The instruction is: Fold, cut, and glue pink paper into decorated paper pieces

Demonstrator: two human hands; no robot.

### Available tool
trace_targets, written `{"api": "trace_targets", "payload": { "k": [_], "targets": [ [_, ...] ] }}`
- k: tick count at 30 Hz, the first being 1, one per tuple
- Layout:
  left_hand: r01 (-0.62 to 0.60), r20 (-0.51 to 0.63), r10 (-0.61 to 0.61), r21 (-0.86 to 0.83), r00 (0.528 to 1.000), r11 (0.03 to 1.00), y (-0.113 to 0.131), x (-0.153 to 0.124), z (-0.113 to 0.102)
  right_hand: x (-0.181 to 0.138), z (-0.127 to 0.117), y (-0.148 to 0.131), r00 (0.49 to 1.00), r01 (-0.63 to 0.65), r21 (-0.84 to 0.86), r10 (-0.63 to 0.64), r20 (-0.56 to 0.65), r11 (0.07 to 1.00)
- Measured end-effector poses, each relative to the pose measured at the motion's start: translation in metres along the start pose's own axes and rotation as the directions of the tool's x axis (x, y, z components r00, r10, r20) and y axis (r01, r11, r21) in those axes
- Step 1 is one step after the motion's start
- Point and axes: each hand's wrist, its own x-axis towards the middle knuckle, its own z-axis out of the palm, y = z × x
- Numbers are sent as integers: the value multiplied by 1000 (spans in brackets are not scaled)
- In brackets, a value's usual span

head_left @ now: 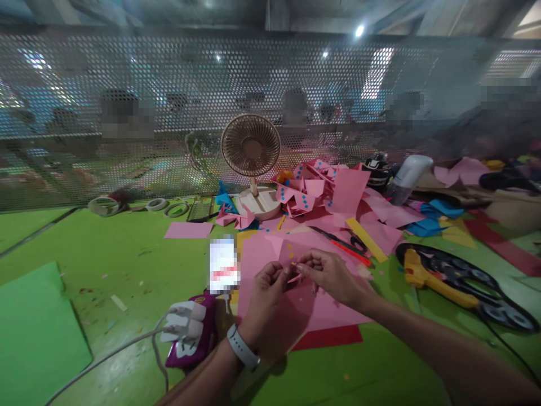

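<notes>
Both hands meet over a large pink paper sheet (262, 254) on the green table. My left hand (266, 301), with a white watch at the wrist, is closed in a pinch on a small pink paper piece (295, 276). My right hand (332, 273) pinches the same piece from the right, its fingertips touching the left hand's. A tiny yellow bit shows at the fingertips. A red sheet (329, 336) pokes out under the pink one.
A small desk fan (251, 149) stands behind, beside a heap of folded pink paper with blue dots (308, 189). Scissors (346, 243) and a yellow strip lie right of the sheet. A yellow glue gun (435, 279) rests on a black tray. Chargers (186, 327) lie left, tape rolls (156, 204) by the mesh screen.
</notes>
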Motion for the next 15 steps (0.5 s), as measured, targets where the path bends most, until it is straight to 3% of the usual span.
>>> {"api": "trace_targets", "payload": {
  "k": [15],
  "targets": [
    [9, 23, -9, 6, 1000, 1000, -3, 1, -3, -1, -3, -16, 999, -36, -89, 35, -17, 995]
  ]
}}
